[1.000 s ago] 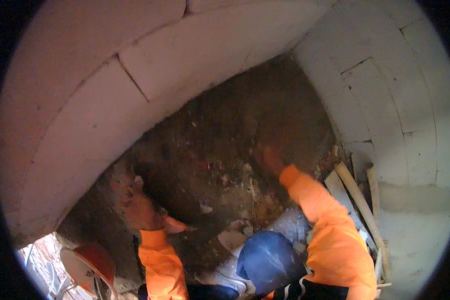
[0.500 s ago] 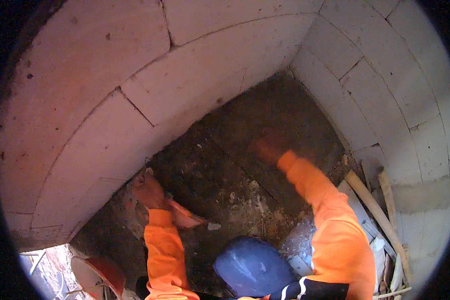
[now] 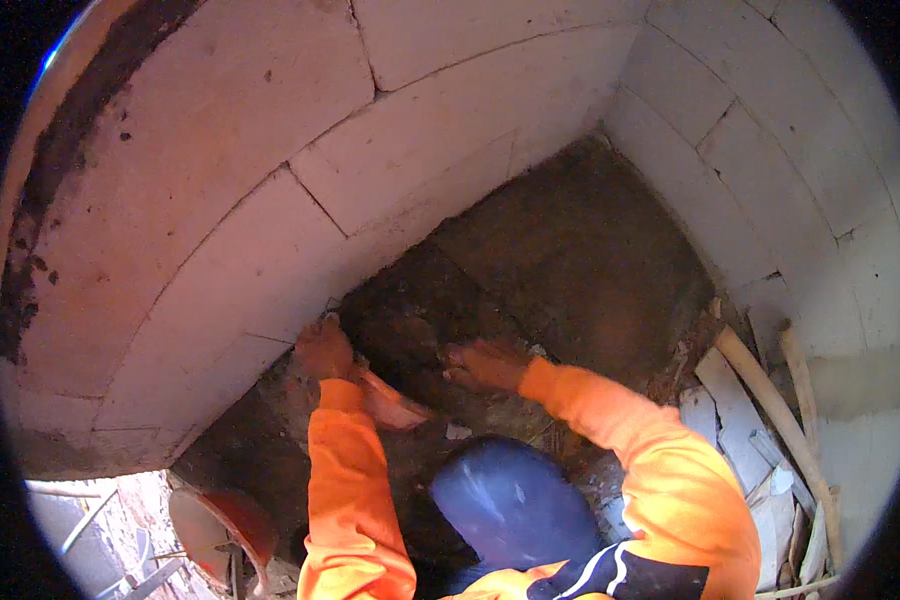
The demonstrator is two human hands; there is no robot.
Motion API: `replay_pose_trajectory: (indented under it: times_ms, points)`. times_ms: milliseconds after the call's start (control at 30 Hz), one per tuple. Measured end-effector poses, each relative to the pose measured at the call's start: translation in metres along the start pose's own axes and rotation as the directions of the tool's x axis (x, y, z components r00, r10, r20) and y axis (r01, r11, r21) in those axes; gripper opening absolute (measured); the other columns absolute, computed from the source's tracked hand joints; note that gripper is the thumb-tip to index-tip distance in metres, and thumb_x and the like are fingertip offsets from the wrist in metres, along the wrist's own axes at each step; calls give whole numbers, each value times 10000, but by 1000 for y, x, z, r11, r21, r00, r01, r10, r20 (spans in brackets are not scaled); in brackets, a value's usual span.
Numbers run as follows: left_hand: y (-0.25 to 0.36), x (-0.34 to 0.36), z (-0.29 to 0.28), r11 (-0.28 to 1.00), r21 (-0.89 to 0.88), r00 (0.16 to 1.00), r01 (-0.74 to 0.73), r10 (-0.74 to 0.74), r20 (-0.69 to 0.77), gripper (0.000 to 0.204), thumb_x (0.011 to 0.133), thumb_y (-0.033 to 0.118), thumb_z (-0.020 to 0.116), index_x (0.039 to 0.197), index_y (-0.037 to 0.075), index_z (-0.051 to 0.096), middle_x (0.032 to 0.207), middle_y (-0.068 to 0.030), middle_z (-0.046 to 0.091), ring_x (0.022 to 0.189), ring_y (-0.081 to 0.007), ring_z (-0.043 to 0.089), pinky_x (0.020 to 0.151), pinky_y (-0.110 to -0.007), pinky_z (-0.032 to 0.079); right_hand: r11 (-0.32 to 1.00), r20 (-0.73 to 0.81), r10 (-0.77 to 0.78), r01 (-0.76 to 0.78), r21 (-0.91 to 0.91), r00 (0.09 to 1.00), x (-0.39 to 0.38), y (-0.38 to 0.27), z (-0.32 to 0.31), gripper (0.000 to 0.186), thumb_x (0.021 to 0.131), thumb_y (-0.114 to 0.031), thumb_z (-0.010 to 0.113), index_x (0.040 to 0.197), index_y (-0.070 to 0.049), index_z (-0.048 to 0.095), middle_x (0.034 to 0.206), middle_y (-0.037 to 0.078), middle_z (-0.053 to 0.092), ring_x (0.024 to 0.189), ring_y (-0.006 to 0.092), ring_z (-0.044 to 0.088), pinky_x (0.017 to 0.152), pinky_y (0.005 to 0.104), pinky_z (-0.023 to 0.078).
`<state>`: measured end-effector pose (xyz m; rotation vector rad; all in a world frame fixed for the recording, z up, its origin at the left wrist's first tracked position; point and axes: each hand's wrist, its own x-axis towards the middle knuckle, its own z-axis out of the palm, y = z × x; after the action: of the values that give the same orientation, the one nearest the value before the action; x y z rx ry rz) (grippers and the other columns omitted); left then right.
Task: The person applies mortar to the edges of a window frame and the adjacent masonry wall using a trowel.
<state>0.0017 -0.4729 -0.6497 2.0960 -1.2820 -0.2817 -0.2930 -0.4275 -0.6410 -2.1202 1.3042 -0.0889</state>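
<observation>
My left hand (image 3: pixel 324 348) is closed low against the foot of the pale block wall (image 3: pixel 270 235). A small thin loop pokes up by its fingertips; what the fingers hold is too small to make out. Beside that wrist lies a flat orange-pink piece (image 3: pixel 392 402), pointed at one end, on the dark dirty floor (image 3: pixel 570 240). My right hand (image 3: pixel 485 365) is low over the floor, to the right of the left one, its fingers curled inward toward it. Whatever that hand may grip is hidden.
Two block walls meet in a far corner. Wooden strips (image 3: pixel 770 420) and pale broken boards (image 3: pixel 725 405) lean along the right wall. An orange bowl-like container (image 3: pixel 235 525) stands at lower left, by a bright opening. My blue-clad knee (image 3: pixel 515 500) fills the lower middle.
My right hand has come back from far over the floor, moving left and nearer, close to the left hand. The left hand stays at the wall's foot. The view has shifted slightly.
</observation>
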Motion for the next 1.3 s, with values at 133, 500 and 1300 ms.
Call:
replay_pose_trajectory:
  times_ms: [133, 500, 1300]
  points:
    - [34, -19, -6, 991, -106, 995, 78, -83, -46, 333, 792, 237, 644, 938, -60, 677, 916, -259, 677, 852, -415, 640, 773, -468, 484, 966, -432, 256, -224, 126, 865, -81, 119, 34, 338, 876, -277, 576, 1167, -119, 641, 1065, 165, 666, 939, 369, 632, 859, 481, 492]
    - [74, -57, -19, 987, -74, 989, 145, -145, 12, 321, 813, 203, 636, 978, -71, 671, 890, -266, 677, 822, -411, 644, 765, -437, 496, 946, -289, 280, -212, 246, 915, -89, -10, 61, 355, 930, -357, 539, 1084, -57, 651, 1078, 205, 651, 941, 388, 639, 830, 476, 507]
    - [-29, -58, -150, 689, -675, 949, 264, -311, 54, 148, 828, 107, 615, 836, -26, 679, 799, -59, 645, 788, -193, 618, 758, -335, 492, 828, -354, 499, -316, 463, 791, -53, 144, 138, 368, 955, -341, 539, 1153, -32, 548, 901, 129, 607, 653, 232, 594, 596, 388, 489]
